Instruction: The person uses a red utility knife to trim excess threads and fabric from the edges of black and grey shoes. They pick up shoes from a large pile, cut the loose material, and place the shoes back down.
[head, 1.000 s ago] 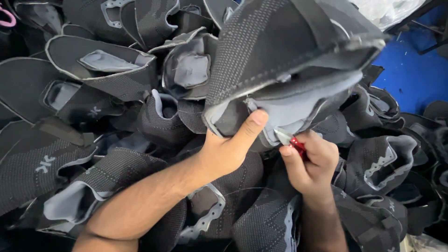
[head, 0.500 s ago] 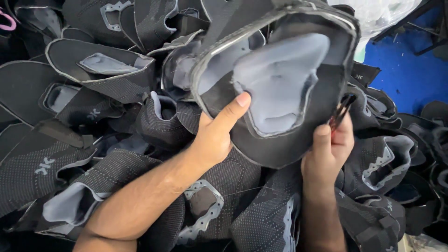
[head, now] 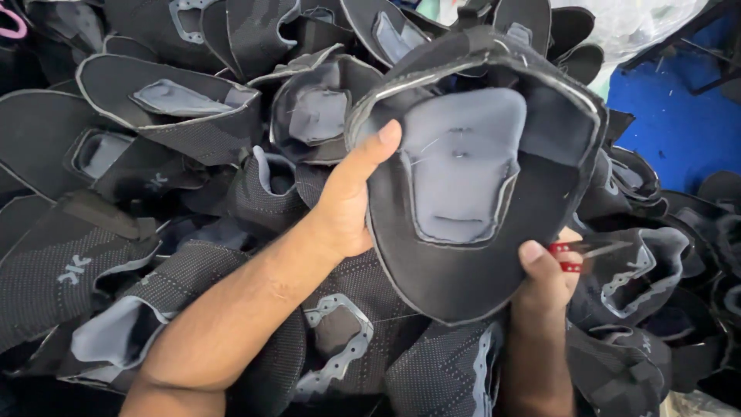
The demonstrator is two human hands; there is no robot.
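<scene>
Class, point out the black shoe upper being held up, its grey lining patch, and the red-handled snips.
black shoe upper (head: 463, 286), head view, lower black inner face.
grey lining patch (head: 463, 166), head view, centre of patch.
red-handled snips (head: 579, 251), head view, red handle by right hand.

A blue floor (head: 679, 131) shows top right, perhaps under clear plastic (head: 641, 23).

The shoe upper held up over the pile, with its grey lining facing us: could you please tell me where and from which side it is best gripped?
Probably at the stitched rim, from both sides. The shoe upper is soft and cupped, so pinching its firm edge should keep it open. The left hand holds the left rim, the right hand the lower right edge, alongside a small red-handled tool.
</scene>
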